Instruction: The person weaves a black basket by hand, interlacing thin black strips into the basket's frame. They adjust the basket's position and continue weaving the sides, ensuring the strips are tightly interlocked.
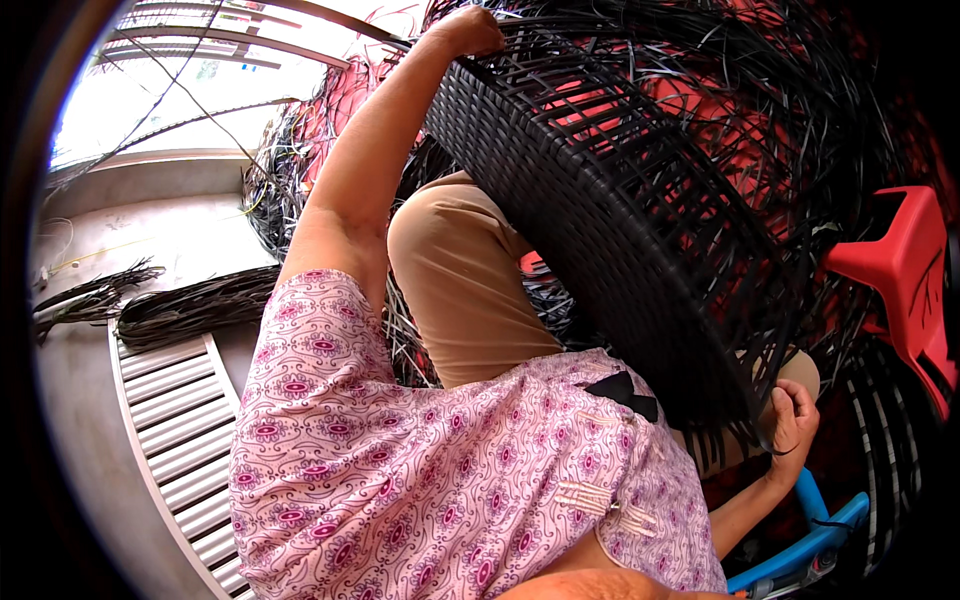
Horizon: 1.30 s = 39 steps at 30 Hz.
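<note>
A black woven wicker piece made of flat plastic strips slants across my lap, its tightly woven side facing me. Loose strips stick out beyond its weave. My left hand reaches out to its far upper corner, closed on the edge there; its fingertips are partly hidden. At the near lower right corner my right hand has its fingers bent together around a thin black strip by the woven edge. Both knees, in tan trousers, are bent beside and beneath the piece.
Tangled black strips cover the red floor beyond the piece. On the right stand a red plastic stool and a blue object with a bar. To the left, bundled dark strips lie over a pale slatted frame.
</note>
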### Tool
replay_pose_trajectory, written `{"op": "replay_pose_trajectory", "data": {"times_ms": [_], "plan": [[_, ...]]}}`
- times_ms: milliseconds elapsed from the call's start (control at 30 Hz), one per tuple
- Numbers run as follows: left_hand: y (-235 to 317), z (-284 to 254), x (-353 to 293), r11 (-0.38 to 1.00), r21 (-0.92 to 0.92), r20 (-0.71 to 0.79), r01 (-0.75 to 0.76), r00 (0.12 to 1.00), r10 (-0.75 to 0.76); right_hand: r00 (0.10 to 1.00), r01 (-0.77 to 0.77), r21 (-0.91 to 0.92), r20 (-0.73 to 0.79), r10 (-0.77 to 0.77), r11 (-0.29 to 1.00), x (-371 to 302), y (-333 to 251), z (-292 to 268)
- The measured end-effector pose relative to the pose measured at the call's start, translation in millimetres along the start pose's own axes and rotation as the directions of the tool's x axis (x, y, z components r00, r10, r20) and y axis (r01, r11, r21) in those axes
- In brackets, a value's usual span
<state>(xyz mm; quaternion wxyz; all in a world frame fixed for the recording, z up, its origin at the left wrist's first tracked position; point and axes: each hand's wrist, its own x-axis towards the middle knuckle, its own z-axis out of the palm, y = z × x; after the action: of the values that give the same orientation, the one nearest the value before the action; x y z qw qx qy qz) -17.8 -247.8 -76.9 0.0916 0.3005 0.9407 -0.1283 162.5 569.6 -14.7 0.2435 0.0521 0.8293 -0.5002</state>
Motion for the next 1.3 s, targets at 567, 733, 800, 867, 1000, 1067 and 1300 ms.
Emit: {"op": "replay_pose_trajectory", "data": {"times_ms": [567, 733, 800, 867, 1000, 1067, 1300], "plan": [[22.5, -27.4, 30.6, 0.757, -0.004, 0.335, 0.654, 0.714, -0.615, 0.998, -0.030, -0.051, -0.050, 0.028, 0.998, -0.4, 4.1, 0.0], [89.3, -84.2, 49.5, 0.425, -0.047, 0.231, 0.904, 0.423, -0.876, 0.998, -0.048, -0.061, -0.044, 0.045, 0.997, -1.5, 1.1, -1.1], [82.3, -82.0, 43.1, 0.467, -0.125, 0.267, 0.875, 0.484, -0.834, 0.998, -0.042, -0.075, -0.050, 0.038, 0.996, -0.7, 2.9, -2.1], [35.5, -46.7, 27.7, 0.422, -0.279, 0.434, 0.863, 0.505, -0.746, 0.998, -0.021, -0.093, -0.053, 0.016, 0.995, 2.0, 8.8, -3.5], [12.7, -35.3, 11.1, 0.359, -0.564, 0.332, 0.744, 0.602, -0.726, 0.996, -0.079, -0.066, -0.052, 0.075, 0.995, 3.5, 4.4, -2.5], [-5.0, -18.0, -1.8, 0.335, -0.572, 0.321, 0.749, 0.580, -0.748, 0.995, -0.093, -0.068, -0.029, 0.091, 0.993, 4.6, -2.2, -2.2], [3.3, -37.7, -8.6, 0.510, -0.304, 0.131, 0.805, 0.566, -0.814, 0.998, -0.050, -0.106, -0.051, 0.045, 0.993, 5.6, 6.5, -4.3]]}}
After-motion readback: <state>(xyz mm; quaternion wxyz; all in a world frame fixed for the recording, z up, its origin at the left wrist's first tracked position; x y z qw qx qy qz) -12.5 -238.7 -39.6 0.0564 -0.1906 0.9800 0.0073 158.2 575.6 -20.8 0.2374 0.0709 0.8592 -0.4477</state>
